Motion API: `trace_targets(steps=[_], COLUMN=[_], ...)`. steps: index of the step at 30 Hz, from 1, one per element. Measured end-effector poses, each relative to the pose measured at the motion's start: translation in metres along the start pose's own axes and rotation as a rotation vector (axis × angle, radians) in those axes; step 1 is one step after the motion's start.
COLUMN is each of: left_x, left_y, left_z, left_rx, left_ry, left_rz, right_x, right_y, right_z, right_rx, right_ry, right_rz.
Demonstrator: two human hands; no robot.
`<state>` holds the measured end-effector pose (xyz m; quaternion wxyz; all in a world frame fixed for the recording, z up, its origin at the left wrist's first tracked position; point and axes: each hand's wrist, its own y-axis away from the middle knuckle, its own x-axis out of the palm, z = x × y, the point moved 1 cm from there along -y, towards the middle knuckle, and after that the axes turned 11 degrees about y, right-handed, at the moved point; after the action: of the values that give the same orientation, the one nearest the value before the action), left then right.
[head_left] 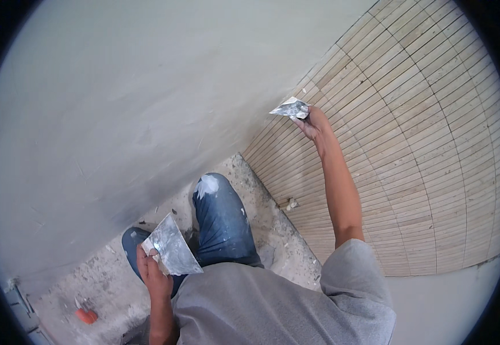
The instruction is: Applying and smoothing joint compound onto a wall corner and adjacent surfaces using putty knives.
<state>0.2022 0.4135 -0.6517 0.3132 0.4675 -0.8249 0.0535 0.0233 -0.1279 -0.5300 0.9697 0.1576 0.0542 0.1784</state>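
My right hand [314,123] reaches out and grips a putty knife [291,108], its metal blade smeared with white paste. The blade's tip is at the corner where the smooth grey-white wall [146,86] meets the beige strip-tiled wall [399,132]; whether it touches cannot be made out. Low on the left, over my knees, my left hand [156,273] is closed on the edge of a broad, flat metal plate [174,248], wider at one end and streaked with white paste. Its handle, if any, is hidden.
My legs in blue jeans [224,224], marked with white paste, are bent close to the smooth wall. The rough, dusty concrete floor [284,253] has scattered debris. An orange object [87,315] lies at the lower left. A small pale fitting [292,203] sticks out low on the tiled wall.
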Motion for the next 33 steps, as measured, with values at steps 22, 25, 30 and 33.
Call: trace_targets(steps=[22, 25, 30, 33], left_x=[-0.015, -0.021, -0.013, -0.018], left_y=[0.0, -0.001, -0.002, -0.003], left_z=[-0.008, 0.0, -0.007, 0.001], left_rx=[-0.064, -0.008, -0.006, -0.11], left_ry=[0.154, 0.024, -0.016, 0.134], left_rz=[-0.001, 0.002, 0.046, 0.075], right_x=[0.042, 0.053, 0.052, 0.051], right_y=[-0.018, -0.003, 0.02, 0.038], right_z=[0.173, 0.202, 0.255, 0.282], right_rx=[0.085, -0.048, -0.063, -0.136], right_ry=[0.02, 0.147, 0.178, 0.155], right_rz=[-0.024, -0.02, -0.097, -0.106])
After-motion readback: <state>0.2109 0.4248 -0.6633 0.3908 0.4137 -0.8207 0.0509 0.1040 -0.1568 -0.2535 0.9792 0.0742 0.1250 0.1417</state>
